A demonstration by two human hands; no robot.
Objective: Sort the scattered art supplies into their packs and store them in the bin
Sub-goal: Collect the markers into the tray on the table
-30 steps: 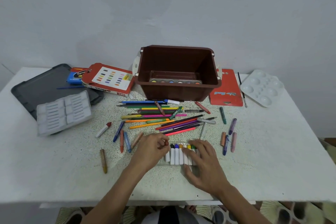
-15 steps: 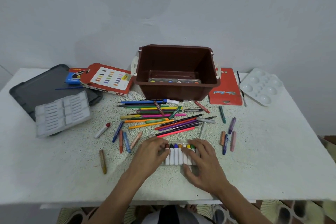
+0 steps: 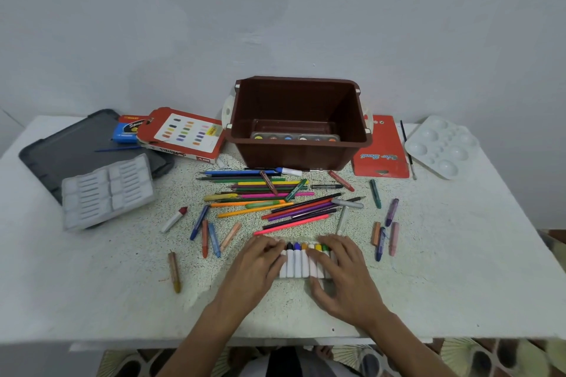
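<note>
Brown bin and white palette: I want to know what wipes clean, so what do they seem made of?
Brown bin: likely moulded plastic, smooth with slight sheen; rolled rim and rounded corners suggest it. White palette: probably moulded plastic, glossy, soft highlights in its round wells; ceramic cannot be ruled out.

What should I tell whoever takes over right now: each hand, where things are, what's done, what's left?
Left hand: fingertips on the left end of the crayon pack; a pinch can't be made out.
Right hand: holds the pack's right end, thumb at its near edge.
Done: paint set in the brown bin; a row of crayons sits in the pack.
To do: one white crayon, loose crayons, the pencil and pen pile and palette lie out on the table; packs go in the bin.
</note>
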